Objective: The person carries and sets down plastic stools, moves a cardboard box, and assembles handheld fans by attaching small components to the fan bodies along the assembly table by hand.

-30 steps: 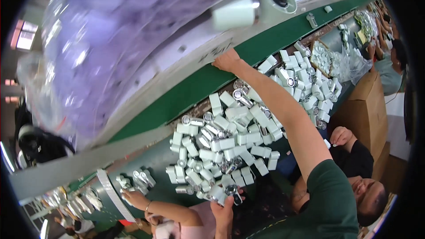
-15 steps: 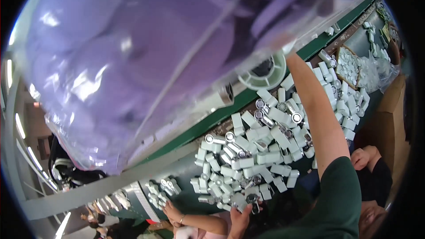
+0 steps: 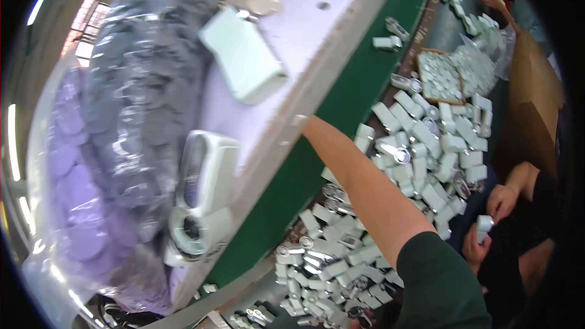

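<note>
A worker's right forearm point(image 3: 365, 183) stretches over a green strip point(image 3: 362, 79), the hand itself hidden past the edge of a white surface point(image 3: 304, 30); its grip cannot be told. The left hand point(image 3: 355, 324) barely shows at the bottom, beside a chrome-ringed piece point(image 3: 356, 312), its hold equally unclear. The step appears to be a reach across the strip; the next move calls for keeping the arm clear of pale housings point(image 3: 420, 170) heaped either side of it. At right, a co-worker's hands point(image 3: 503, 201) hold a similar piece point(image 3: 484, 224). Beyond, bagged grey discs point(image 3: 146, 85) rest on the surface.
</note>
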`<state>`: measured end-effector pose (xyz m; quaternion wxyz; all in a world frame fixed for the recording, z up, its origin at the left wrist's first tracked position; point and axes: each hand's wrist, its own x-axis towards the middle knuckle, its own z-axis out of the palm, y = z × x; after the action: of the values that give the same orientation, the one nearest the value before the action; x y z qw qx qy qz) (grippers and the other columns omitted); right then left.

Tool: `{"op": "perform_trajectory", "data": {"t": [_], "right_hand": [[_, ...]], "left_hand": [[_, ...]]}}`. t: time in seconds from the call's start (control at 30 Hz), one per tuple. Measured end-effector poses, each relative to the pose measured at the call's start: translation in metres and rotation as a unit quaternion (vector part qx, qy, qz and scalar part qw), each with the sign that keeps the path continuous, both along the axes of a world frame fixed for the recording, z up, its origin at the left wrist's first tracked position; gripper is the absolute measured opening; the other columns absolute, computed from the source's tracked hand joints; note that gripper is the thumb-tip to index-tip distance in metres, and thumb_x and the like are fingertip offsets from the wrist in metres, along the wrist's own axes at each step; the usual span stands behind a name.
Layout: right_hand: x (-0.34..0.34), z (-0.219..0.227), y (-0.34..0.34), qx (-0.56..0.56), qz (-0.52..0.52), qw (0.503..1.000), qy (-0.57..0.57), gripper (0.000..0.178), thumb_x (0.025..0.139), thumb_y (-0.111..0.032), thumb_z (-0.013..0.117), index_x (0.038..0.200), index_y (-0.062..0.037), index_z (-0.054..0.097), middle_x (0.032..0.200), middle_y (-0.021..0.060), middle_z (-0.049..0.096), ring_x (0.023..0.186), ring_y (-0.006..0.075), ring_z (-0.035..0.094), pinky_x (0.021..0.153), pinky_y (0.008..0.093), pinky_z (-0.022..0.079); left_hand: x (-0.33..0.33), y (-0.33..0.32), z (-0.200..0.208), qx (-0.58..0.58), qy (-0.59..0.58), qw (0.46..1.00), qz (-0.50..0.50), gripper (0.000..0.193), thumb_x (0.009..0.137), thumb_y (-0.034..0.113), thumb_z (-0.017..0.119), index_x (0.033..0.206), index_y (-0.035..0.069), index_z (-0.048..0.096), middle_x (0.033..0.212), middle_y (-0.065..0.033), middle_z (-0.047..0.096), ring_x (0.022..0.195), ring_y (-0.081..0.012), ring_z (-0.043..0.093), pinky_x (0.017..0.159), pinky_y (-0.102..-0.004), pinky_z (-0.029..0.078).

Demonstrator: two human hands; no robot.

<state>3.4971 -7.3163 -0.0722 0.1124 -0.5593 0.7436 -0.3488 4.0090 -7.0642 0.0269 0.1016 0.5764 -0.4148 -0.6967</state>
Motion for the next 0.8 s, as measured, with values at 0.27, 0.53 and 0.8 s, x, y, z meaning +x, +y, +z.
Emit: {"op": "perform_trajectory", "data": {"t": [0.27, 0.53, 0.8], "right_hand": [[-0.08, 0.026, 0.103, 0.098, -0.232, 0.967, 0.032, 0.05, 0.063, -0.045, 0.082, 0.103, -0.0147, 0.079, 0.134, 0.0174, 0.056, 0.104, 0.0341, 0.067, 0.082, 0.0466, 0.06], [0.082, 0.098, 0.348, 0.142, -0.241, 0.96, 0.022, 0.045, 0.066, -0.034, 0.086, 0.099, -0.0045, 0.074, 0.153, 0.0143, 0.043, 0.119, 0.0379, 0.058, 0.076, 0.0473, 0.062], [0.126, 0.084, 0.374, 0.105, -0.181, 0.977, 0.037, 0.043, 0.076, -0.03, 0.083, 0.111, -0.0077, 0.071, 0.16, 0.0122, 0.039, 0.135, 0.0365, 0.051, 0.085, 0.0461, 0.061]], "left_hand": [[-0.074, -0.006, 0.074, 0.08, 0.14, 0.985, -0.057, 0.047, 0.1, 0.004, 0.063, 0.142, -0.007, 0.045, 0.123, -0.0258, 0.067, 0.109, -0.0385, 0.071, 0.086, -0.0508, 0.064], [-0.11, 0.01, 0.078, 0.117, 0.231, 0.945, -0.198, 0.058, 0.102, 0.012, 0.066, 0.152, 0.006, 0.039, 0.126, -0.0285, 0.065, 0.109, -0.0374, 0.071, 0.082, -0.0485, 0.064], [-0.13, 0.023, 0.096, 0.084, 0.236, 0.951, -0.184, 0.055, 0.101, 0.018, 0.07, 0.146, 0.002, 0.042, 0.121, -0.0274, 0.067, 0.103, -0.039, 0.072, 0.074, -0.0485, 0.067]]}}
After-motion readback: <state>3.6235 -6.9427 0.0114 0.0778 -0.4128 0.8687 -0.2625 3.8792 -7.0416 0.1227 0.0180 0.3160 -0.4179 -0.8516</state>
